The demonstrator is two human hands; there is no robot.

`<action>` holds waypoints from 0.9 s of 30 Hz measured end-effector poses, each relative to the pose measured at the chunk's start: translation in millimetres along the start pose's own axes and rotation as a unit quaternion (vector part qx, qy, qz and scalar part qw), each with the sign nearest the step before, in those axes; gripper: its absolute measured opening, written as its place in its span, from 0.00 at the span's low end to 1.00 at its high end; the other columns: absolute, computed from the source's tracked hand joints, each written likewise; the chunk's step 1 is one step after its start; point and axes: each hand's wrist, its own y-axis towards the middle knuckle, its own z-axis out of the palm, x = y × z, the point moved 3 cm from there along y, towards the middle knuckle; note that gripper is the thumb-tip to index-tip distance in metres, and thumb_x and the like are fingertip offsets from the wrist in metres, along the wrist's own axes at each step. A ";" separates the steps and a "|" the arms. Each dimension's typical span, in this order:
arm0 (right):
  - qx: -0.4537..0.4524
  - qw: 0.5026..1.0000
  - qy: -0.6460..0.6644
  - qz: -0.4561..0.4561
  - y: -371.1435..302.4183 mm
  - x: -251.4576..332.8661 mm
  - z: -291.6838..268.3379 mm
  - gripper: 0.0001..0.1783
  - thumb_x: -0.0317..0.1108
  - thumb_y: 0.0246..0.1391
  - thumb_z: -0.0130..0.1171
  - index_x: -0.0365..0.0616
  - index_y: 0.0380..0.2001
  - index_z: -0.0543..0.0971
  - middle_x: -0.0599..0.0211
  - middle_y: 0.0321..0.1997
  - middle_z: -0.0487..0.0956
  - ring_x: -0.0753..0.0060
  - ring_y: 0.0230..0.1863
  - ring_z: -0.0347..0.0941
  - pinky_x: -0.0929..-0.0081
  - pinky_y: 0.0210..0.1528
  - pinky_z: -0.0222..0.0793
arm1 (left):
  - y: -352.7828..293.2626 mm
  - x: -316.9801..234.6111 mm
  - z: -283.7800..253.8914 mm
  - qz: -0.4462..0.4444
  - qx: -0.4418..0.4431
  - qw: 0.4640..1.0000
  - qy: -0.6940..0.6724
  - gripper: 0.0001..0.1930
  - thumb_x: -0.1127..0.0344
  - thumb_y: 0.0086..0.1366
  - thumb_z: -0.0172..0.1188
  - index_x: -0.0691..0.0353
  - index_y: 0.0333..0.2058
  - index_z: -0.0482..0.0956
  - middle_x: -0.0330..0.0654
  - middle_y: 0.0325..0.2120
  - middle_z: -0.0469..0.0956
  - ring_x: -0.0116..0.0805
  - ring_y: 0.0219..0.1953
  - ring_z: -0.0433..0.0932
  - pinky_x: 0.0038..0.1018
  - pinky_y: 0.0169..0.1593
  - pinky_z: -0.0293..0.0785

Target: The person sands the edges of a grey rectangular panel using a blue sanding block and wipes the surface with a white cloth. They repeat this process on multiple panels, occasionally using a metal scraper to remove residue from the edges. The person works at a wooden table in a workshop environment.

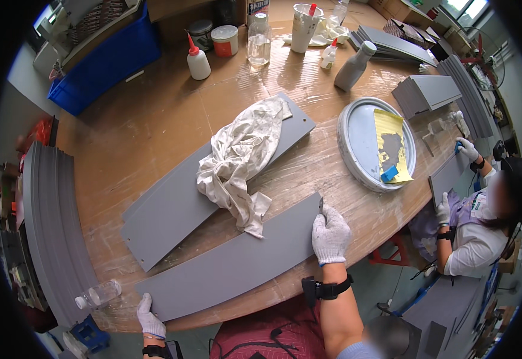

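A long flat grey panel (243, 266) lies along the near edge of the table in front of me. At its right end, my right hand (331, 234), in a white knit glove, grips the edge. My left hand (151, 317), gloved the same way, holds the panel's near left corner, its fingers partly hidden. Just beyond, two more grey panels (174, 230) are stacked askew, with holes near their ends. A crumpled white cloth (243, 158) is draped over them, and its loose end touches the panel I hold.
Right of the cloth sits a round lid (356, 167) bearing yellow sandpaper (386, 128) and a blue block (389, 173). Bottles (198, 63) and tubs stand at the back. Grey panels (52, 221) are stacked left, near a clear bottle (102, 293). A co-worker (482, 221) handles another panel at right.
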 end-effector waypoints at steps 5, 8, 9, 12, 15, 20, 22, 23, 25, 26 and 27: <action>-0.003 1.000 0.015 0.009 0.4 -5.0 0.8 0.12 0.30 0.55 0.63 0.42 0.42 0.87 0.50 0.40 0.87 0.48 0.42 0.85 0.57 0.48 0.81 | 0.4 -0.1 -1.4 -0.003 0.010 1.000 -0.004 0.23 0.55 0.67 0.68 0.68 0.53 0.81 0.41 0.47 0.82 0.34 0.48 0.79 0.32 0.56 0.75; 0.001 1.000 0.003 0.012 0.1 -3.5 -2.6 0.12 0.30 0.55 0.63 0.41 0.42 0.87 0.50 0.39 0.87 0.48 0.41 0.85 0.57 0.48 0.81 | 1.1 0.5 -2.8 0.009 -0.013 1.000 0.009 0.24 0.56 0.67 0.68 0.69 0.53 0.81 0.41 0.47 0.82 0.35 0.48 0.79 0.33 0.56 0.74; 0.003 1.000 -0.006 0.014 0.2 -2.7 -3.4 0.12 0.30 0.55 0.63 0.41 0.42 0.87 0.50 0.39 0.87 0.48 0.41 0.85 0.57 0.48 0.81 | 0.4 0.4 -2.7 0.015 -0.020 1.000 0.011 0.24 0.56 0.67 0.68 0.69 0.54 0.81 0.42 0.47 0.82 0.35 0.48 0.79 0.33 0.56 0.74; -0.006 1.000 0.027 0.001 -2.0 -4.7 -0.7 0.12 0.29 0.55 0.63 0.41 0.42 0.87 0.50 0.39 0.87 0.48 0.41 0.85 0.57 0.48 0.81 | -0.6 -0.2 0.1 0.021 -0.025 0.999 0.015 0.24 0.57 0.67 0.68 0.69 0.54 0.80 0.42 0.48 0.82 0.35 0.48 0.79 0.33 0.56 0.75; 0.000 1.000 -0.010 0.025 0.0 -6.0 0.2 0.12 0.30 0.55 0.63 0.41 0.41 0.87 0.50 0.39 0.87 0.48 0.42 0.85 0.58 0.48 0.81 | -3.1 -3.9 1.8 0.011 -0.014 1.000 0.013 0.24 0.57 0.67 0.68 0.69 0.54 0.80 0.42 0.48 0.82 0.35 0.48 0.79 0.33 0.56 0.75; -0.001 1.000 0.001 0.003 -0.5 -5.6 0.2 0.12 0.30 0.55 0.63 0.41 0.41 0.87 0.50 0.40 0.87 0.49 0.42 0.85 0.58 0.49 0.81 | -4.6 -5.4 4.3 0.000 0.004 1.000 0.006 0.22 0.56 0.68 0.67 0.68 0.53 0.81 0.41 0.46 0.82 0.35 0.47 0.80 0.32 0.54 0.76; -0.001 1.000 -0.003 -0.006 0.2 -5.2 -0.7 0.12 0.30 0.55 0.63 0.41 0.41 0.87 0.51 0.40 0.87 0.49 0.43 0.85 0.58 0.49 0.81 | -7.4 -6.6 8.7 0.011 -0.006 1.000 0.011 0.21 0.56 0.69 0.66 0.68 0.52 0.82 0.41 0.46 0.82 0.34 0.46 0.80 0.32 0.54 0.76; 0.000 1.000 -0.008 -0.011 1.1 -4.0 -2.9 0.12 0.30 0.55 0.63 0.41 0.41 0.87 0.51 0.40 0.87 0.49 0.43 0.85 0.58 0.49 0.81 | -9.3 -7.8 11.1 0.016 -0.011 1.000 0.014 0.21 0.56 0.69 0.66 0.67 0.51 0.82 0.41 0.45 0.82 0.34 0.46 0.80 0.32 0.53 0.76; 0.001 1.000 -0.002 -0.015 0.4 -5.0 -4.2 0.12 0.30 0.55 0.63 0.41 0.42 0.87 0.51 0.40 0.87 0.49 0.43 0.85 0.59 0.49 0.81 | -6.8 -6.1 7.8 0.006 -0.002 1.000 0.010 0.20 0.56 0.70 0.65 0.67 0.51 0.82 0.41 0.45 0.82 0.34 0.46 0.80 0.32 0.53 0.77; 0.001 1.000 0.010 -0.015 -0.5 -6.5 -2.6 0.12 0.29 0.55 0.63 0.41 0.42 0.87 0.51 0.40 0.87 0.49 0.43 0.85 0.59 0.49 0.81 | -5.0 -5.5 5.8 0.002 0.003 1.000 0.008 0.20 0.56 0.70 0.65 0.67 0.51 0.82 0.41 0.45 0.82 0.34 0.46 0.80 0.32 0.53 0.77; 0.001 1.000 0.022 -0.014 -0.9 -7.6 -2.0 0.12 0.29 0.55 0.63 0.41 0.42 0.87 0.51 0.41 0.87 0.49 0.43 0.85 0.59 0.49 0.81 | -3.0 -4.2 4.0 0.003 0.001 1.000 0.008 0.20 0.56 0.70 0.65 0.67 0.51 0.82 0.41 0.45 0.82 0.34 0.46 0.80 0.32 0.53 0.77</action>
